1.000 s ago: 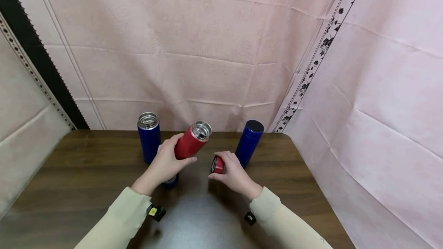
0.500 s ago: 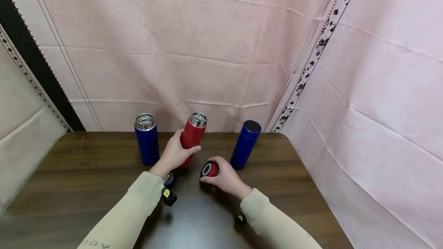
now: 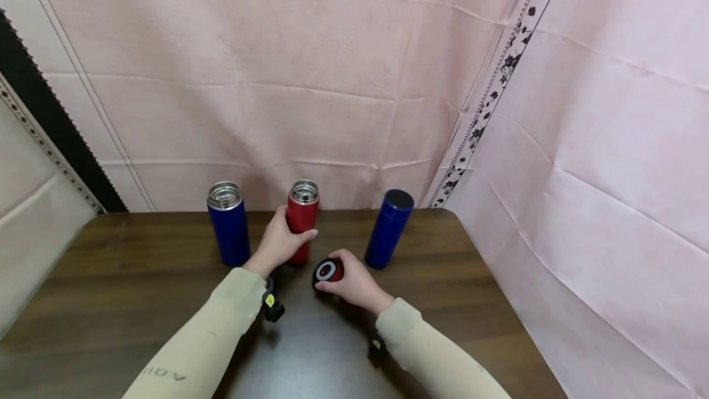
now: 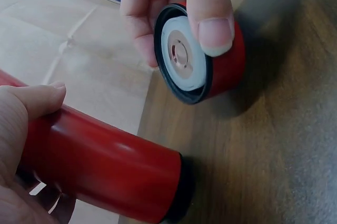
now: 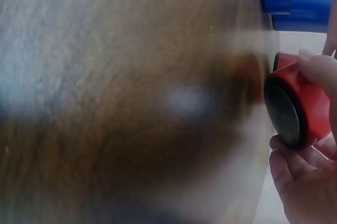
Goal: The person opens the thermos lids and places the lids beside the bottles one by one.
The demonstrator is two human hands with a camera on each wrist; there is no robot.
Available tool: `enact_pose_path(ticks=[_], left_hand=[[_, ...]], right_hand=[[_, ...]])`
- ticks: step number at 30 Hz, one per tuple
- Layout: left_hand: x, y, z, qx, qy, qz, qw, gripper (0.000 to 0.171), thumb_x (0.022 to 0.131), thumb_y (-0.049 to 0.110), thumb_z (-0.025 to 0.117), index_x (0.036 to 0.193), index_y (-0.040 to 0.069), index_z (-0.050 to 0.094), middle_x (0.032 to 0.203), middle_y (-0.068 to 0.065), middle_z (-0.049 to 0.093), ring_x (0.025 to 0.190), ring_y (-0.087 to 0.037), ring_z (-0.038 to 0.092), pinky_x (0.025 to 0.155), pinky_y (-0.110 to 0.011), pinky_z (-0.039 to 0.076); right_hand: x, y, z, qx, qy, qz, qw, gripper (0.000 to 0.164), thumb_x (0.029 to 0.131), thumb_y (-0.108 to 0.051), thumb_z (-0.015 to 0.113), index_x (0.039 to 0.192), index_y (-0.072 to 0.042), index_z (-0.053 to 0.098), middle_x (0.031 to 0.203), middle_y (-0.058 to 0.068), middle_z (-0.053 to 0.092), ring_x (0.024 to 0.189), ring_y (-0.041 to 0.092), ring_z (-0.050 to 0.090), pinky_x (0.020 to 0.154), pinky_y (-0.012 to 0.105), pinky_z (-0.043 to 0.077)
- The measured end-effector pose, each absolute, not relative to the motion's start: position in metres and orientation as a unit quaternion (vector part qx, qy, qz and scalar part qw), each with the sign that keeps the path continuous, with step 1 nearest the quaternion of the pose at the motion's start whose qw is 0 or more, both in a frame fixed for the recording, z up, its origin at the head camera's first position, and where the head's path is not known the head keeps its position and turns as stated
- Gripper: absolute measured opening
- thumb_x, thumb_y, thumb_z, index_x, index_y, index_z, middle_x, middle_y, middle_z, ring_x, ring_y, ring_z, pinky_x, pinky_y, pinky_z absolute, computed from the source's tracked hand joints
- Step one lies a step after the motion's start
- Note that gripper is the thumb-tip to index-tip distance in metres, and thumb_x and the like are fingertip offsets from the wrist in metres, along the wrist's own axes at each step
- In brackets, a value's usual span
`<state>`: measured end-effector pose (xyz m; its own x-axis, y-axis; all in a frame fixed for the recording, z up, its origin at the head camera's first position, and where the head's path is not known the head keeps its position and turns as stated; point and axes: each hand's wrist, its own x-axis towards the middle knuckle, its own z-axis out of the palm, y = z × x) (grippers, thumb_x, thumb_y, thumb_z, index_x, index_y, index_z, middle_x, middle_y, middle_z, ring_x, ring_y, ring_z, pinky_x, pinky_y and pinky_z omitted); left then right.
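Observation:
My left hand (image 3: 279, 241) grips a red thermos bottle (image 3: 302, 217) around its side. The bottle stands nearly upright, its steel mouth uncovered at the top; its dark base (image 4: 181, 190) shows close over the table in the left wrist view. To the right and nearer the front, my right hand (image 3: 356, 283) pinches a red lid (image 3: 325, 271) between thumb and fingers. That lid is tipped on its side above the table, apart from the bottle, and its pale inner ring (image 4: 183, 54) faces the left wrist camera. Its dark end disc (image 5: 284, 116) shows in the right wrist view.
An uncapped blue thermos bottle (image 3: 230, 233) stands left of the red one. Another blue bottle (image 3: 389, 229), with its dark-topped lid on, stands to the right. A blue lid (image 3: 270, 285) lies on the wooden table (image 3: 138, 300), mostly hidden by my left wrist. Pink cloth (image 3: 332, 79) hangs behind.
The red bottle has come down from a rightward tilt to nearly upright. My right hand has moved left with the lid, whose inner side has turned further into the head view.

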<state>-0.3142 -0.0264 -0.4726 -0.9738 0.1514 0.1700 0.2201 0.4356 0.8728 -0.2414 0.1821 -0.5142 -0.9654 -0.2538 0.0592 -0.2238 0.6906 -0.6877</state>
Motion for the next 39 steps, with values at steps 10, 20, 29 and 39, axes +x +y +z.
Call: enact_pose_path(ticks=[10,20,29,39], left_hand=[[-0.314,-0.025,-0.479,-0.108,-0.852,-0.512,0.03,0.081,0.079,0.036,0.08,0.139,0.007,0.034,0.129,-0.015,0.053,0.115,-0.032,0.054,0.1,-0.053,0.04],[-0.31,-0.033,-0.491,-0.071,-0.848,-0.526,-0.013,0.082,0.081,0.043,0.077,0.142,0.012,0.032,0.134,-0.012,0.05,0.12,-0.031,0.051,0.102,-0.055,0.038],[-0.316,-0.022,-0.475,-0.069,-0.838,-0.541,0.006,0.082,0.083,0.04,0.076,0.146,0.015,0.03,0.138,-0.01,0.048,0.122,-0.03,0.049,0.103,-0.055,0.037],[-0.311,-0.022,-0.477,-0.057,-0.834,-0.549,-0.013,0.081,0.084,0.036,0.076,0.146,0.017,0.029,0.14,-0.01,0.046,0.124,-0.031,0.047,0.104,-0.056,0.036]], right_hand=[[-0.243,0.173,-0.52,-0.163,0.927,-0.336,0.031,0.07,0.079,-0.044,0.078,0.133,-0.008,0.052,0.121,0.001,0.056,0.103,0.012,0.055,0.09,0.032,0.048],[-0.24,0.16,-0.516,-0.17,0.962,-0.212,0.03,0.055,0.076,-0.045,0.08,0.115,-0.013,0.058,0.103,-0.002,0.057,0.095,0.017,0.054,0.086,0.039,0.046],[-0.247,0.157,-0.5,-0.127,0.969,-0.209,0.015,0.055,0.075,-0.044,0.081,0.112,-0.012,0.056,0.101,0.002,0.058,0.091,0.021,0.055,0.082,0.039,0.046],[-0.244,0.156,-0.501,-0.113,0.973,-0.198,0.034,0.057,0.074,-0.046,0.082,0.114,-0.012,0.058,0.101,0.002,0.059,0.091,0.02,0.054,0.082,0.04,0.048]])
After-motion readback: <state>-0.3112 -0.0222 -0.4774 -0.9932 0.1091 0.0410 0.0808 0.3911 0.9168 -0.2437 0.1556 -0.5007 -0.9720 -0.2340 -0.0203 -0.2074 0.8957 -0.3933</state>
